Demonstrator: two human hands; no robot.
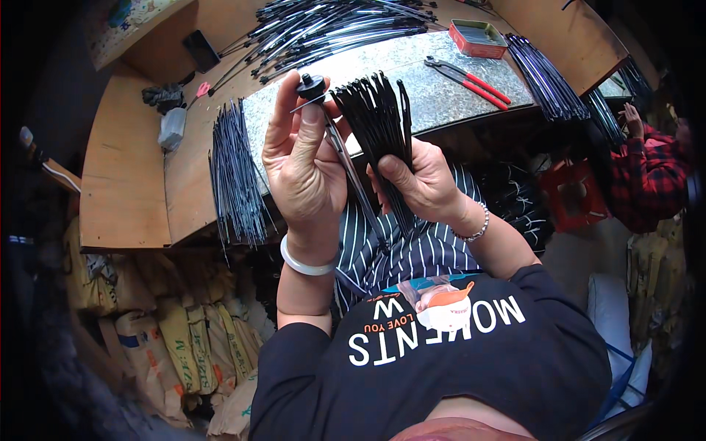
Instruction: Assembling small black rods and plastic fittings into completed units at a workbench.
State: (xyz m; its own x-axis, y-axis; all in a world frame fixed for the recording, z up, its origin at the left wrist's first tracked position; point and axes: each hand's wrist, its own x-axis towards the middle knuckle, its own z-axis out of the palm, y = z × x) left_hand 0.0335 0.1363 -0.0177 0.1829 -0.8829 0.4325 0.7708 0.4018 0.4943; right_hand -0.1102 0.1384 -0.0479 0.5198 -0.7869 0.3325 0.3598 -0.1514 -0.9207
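Raised above my lap, my left hand (pixel 305 173) is closed round a round black hub (pixel 310 85) and a thin metal rib that runs down from it. The hub sits between my thumb and fingertips. Close beside it, my right hand (pixel 426 180) grips a fanned bundle of thin black ribs (pixel 373 117), which look like umbrella ribs. My thumb lies across the front of the bundle, whose looped ends point up. The lower ends pass in front of my striped apron (pixel 434 246).
Pliers with red handles (pixel 474 84) and a red tin (pixel 478 38) lie on the speckled worktop (pixel 412 59). Rib bundles lie left (pixel 237 173), right (pixel 548 77) and at the back (pixel 338 33). A co-worker's plaid sleeve (pixel 651 176) is at right; sacks (pixel 176 345) stand lower left.
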